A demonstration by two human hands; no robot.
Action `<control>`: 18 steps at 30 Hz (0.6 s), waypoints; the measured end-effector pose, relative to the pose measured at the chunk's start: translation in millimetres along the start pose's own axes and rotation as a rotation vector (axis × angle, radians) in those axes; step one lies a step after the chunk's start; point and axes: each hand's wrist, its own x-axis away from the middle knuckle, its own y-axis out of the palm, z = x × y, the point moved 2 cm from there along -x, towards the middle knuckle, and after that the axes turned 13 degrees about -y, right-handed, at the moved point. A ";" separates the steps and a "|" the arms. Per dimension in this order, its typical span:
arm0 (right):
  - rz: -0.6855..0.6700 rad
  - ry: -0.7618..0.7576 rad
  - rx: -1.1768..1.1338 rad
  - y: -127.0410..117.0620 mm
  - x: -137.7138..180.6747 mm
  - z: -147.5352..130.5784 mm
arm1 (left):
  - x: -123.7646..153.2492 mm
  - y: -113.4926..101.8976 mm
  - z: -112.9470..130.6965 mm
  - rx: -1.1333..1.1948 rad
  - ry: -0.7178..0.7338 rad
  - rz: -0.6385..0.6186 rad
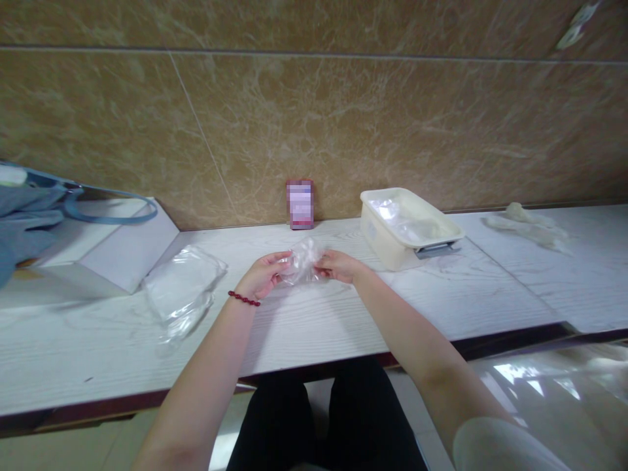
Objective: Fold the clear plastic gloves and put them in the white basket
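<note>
Both my hands meet over the middle of the white table (304, 327), holding a small clear plastic bag (303, 259) with something whitish inside. My left hand (263, 273), with a red bead bracelet at the wrist, pinches the bag's left side. My right hand (338, 265) grips its right side with closed fingers. The bag is held just above the tabletop.
A pile of clear plastic bags (182, 291) lies to the left. A cream plastic tub (407, 227) stands to the right, holding plastic and whitish material. A small purple box (299, 204) leans on the tiled wall. White fluff (527, 224) lies far right; a blue-strapped bag (34, 209) far left.
</note>
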 end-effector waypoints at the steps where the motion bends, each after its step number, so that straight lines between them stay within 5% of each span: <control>1: 0.021 -0.008 -0.013 -0.2 -0.3 -0.8 | -0.3 -0.3 -0.4 -0.004 -0.006 -0.004; 18: 0.197 -0.089 0.036 -2.5 -3.1 -4.2 | -3.1 -7.2 -7.2 -0.255 -0.074 -0.040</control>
